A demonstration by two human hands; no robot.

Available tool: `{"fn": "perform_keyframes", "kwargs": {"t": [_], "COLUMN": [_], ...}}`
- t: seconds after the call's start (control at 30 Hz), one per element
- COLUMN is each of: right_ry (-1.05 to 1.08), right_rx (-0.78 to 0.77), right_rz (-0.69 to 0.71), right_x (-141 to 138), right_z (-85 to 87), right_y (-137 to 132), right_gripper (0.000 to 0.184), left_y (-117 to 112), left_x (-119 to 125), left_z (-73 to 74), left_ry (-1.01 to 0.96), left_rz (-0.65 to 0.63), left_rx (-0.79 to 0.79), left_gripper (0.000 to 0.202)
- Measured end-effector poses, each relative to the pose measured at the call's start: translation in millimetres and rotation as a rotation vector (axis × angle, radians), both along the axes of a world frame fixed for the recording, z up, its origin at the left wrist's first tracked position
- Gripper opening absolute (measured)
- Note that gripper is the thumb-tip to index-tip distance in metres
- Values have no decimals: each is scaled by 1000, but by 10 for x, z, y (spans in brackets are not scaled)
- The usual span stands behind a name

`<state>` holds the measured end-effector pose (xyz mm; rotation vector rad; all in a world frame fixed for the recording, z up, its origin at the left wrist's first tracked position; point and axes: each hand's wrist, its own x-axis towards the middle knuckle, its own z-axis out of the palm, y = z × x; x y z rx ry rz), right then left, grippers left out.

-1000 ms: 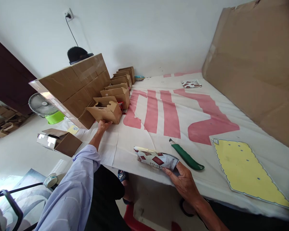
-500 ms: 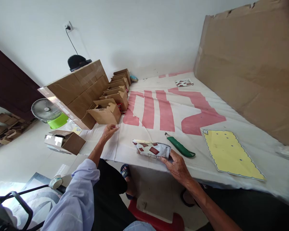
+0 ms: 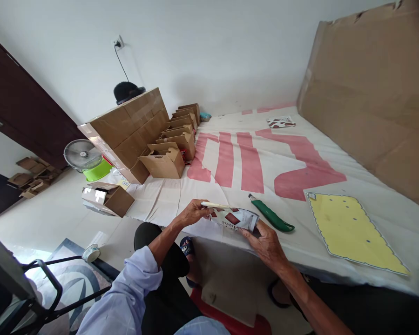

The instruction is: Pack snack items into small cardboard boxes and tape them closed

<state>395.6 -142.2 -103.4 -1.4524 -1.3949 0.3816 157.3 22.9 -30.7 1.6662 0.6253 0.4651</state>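
A white packet with brown diamonds [image 3: 232, 217] is held between both hands at the table's near edge. My left hand [image 3: 194, 213] grips its left end, with thumb and fingers closed on it. Around the packet's right end my right hand [image 3: 267, 242] is closed. A pale strip shows along the packet's upper edge; whether it belongs to the packet, I cannot tell. Just right of the packet lies a green-handled utility knife [image 3: 272, 215]. Farther right, a yellow card with a scalloped border [image 3: 358, 232] rests flat on the cloth.
Open cardboard boxes [image 3: 165, 163] stand in a row at left, beside a wall of stacked cartons [image 3: 125, 130]. Another open box [image 3: 113, 200] sits at the left edge. A similar packet [image 3: 281, 122] lies at the back. Cardboard [image 3: 373, 93] borders the right. Someone's head shows behind the cartons.
My left hand has moved right from the cloth near the boxes and taken hold of the packet's left end. My right hand still holds the other end. The view has shifted slightly.
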Motion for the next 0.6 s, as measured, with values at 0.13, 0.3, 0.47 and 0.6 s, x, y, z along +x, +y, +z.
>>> {"fn": "perform_keyframes", "kwargs": {"t": [0.13,0.3,0.47,0.6], "right_ry": [-43,-70,-148,-194], "right_rx": [1,24,60,80], "right_rz": [6,10,-6,-10], "right_x": [1,-14,-21,-15], "right_z": [-10,-1,-1,-26], "right_y": [3,-13,-14,-1], "right_gripper": [31,30,26,25], "left_y": [130,601,1214,1640], "left_x": [-147,-655,-1345,-1708], "left_z": [-21,102,394,598], "left_ry": [-50,-51,-27,-4], "left_rz": [67,319,539,661], "left_rx": [17,103,194,243], "left_gripper": [56,56,52,53]}}
